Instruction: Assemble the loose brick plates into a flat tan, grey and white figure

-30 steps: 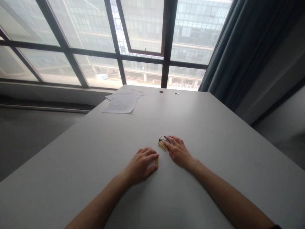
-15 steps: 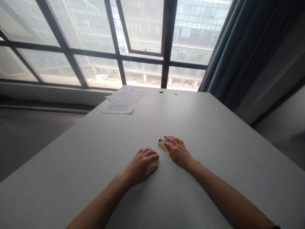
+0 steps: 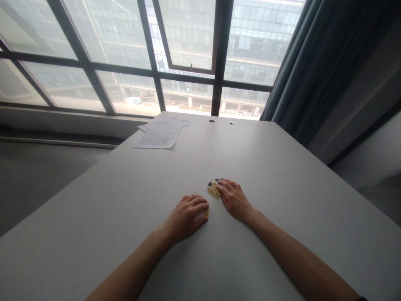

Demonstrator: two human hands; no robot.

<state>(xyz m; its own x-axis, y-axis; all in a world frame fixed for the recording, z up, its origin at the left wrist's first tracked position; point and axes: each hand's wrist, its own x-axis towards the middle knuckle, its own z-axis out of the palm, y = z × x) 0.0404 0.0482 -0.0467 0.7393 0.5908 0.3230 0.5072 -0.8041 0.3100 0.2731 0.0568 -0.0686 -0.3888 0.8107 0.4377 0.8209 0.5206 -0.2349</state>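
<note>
Fingers and thumb of the left hand (image 3: 189,214) were closed around the two ends of a yellow block (image 3: 206,213), most of it hidden from me; a pale patch inside the grip was too blurred to identify. Between one and two o'clock from that hand lay a heap of small pieces (image 3: 213,188), yellow, white and dark, on the white table (image 3: 200,267). The right hand (image 3: 233,200) reached over it from four o'clock, its fingertips covering one side, so I could neither count the pieces nor tell whether those fingers were clamped on one. My view cut off both arms at the bottom edge. Papers (image 3: 161,136) lay towards eleven o'clock, their print unreadable.

Against the frame half a second earlier, the right fingertips had drawn back slightly, baring more yellow, while the left hand had stayed practically put.
</note>
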